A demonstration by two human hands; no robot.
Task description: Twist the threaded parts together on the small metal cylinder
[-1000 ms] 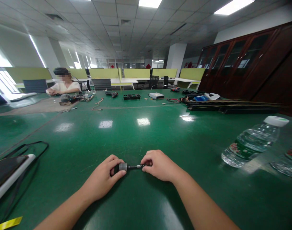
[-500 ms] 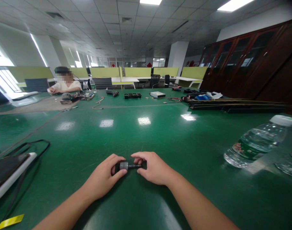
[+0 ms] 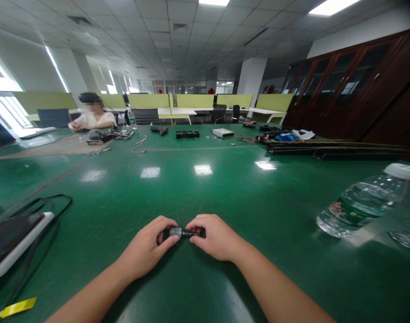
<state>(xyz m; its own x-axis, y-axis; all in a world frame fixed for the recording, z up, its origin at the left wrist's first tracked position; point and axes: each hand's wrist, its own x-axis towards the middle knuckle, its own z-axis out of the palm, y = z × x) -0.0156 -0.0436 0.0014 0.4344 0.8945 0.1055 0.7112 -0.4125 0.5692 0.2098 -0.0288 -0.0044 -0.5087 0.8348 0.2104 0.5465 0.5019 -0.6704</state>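
A small metal part (image 3: 176,231), a grey cylinder with a dark threaded or spring-like shaft pointing right, lies low in the middle of the green table (image 3: 205,193). Around the cylinder end, my left hand (image 3: 156,242) is closed, with the thumb in front and the fingers behind. My right hand (image 3: 213,236) is curled round the tip of the shaft, thumb and fingers close on either side of it. The far tip of the shaft is partly hidden between those fingers.
A clear water bottle (image 3: 366,202) stands at the right, with part of another beside it. At the left lies a white-edged device (image 3: 19,242) with a black strap. Tools, a grey box (image 3: 222,133) and dark rails (image 3: 336,149) lie farther back. A person (image 3: 93,114) sits back left.
My right hand has moved slightly left and its fingers have closed in on the shaft. The metal part has turned or shifted slightly in my left hand. The view has shifted a little.
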